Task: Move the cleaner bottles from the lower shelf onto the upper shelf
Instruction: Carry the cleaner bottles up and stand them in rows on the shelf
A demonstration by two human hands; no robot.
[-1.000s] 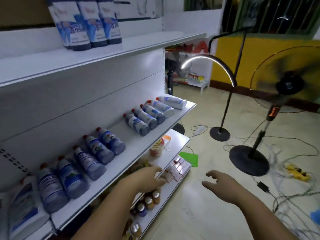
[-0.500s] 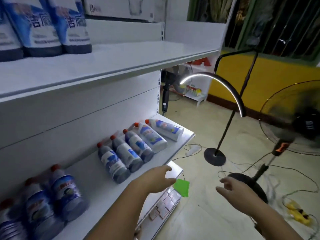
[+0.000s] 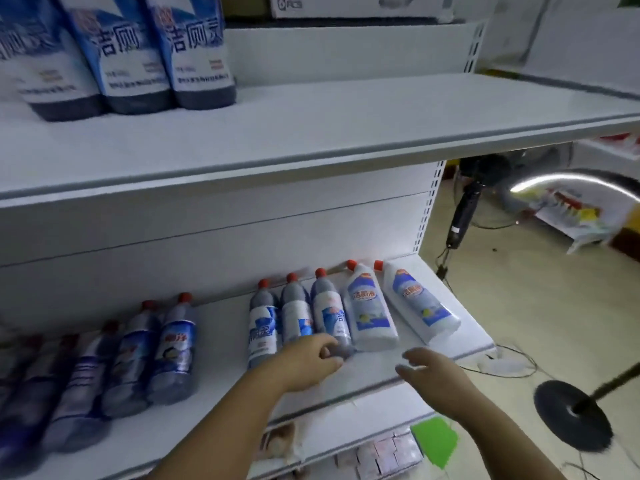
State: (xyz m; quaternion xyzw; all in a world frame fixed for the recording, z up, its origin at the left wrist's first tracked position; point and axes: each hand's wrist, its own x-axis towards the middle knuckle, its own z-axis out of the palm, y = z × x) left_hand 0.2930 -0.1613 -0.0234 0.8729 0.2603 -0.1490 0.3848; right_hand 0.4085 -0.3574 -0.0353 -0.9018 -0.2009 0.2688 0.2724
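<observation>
Cleaner bottles with red caps lie on their sides on the lower shelf [image 3: 374, 367]. A group of three dark blue ones [image 3: 263, 323] lies beside two white ones [image 3: 370, 313], and several more dark ones [image 3: 173, 348] lie to the left. My left hand [image 3: 308, 362] has its fingers curled at the base of the third dark bottle [image 3: 330, 313]; a firm grip is not clear. My right hand [image 3: 433, 375] hovers with spread fingers just in front of the white bottles, touching nothing. Three dark bottles [image 3: 138, 53] stand upright on the upper shelf [image 3: 346, 126] at the left.
The right part of the upper shelf is bare white surface. Below the lower shelf are small boxes [image 3: 384, 452] and a green tag [image 3: 434, 441]. A lamp base [image 3: 571, 414], a fan stand [image 3: 460, 216] and cables lie on the floor to the right.
My view has swung closer to the shelf. Both hands moved forward over the lower shelf; the left hand reached the base of a dark bottle and curled its fingers there.
</observation>
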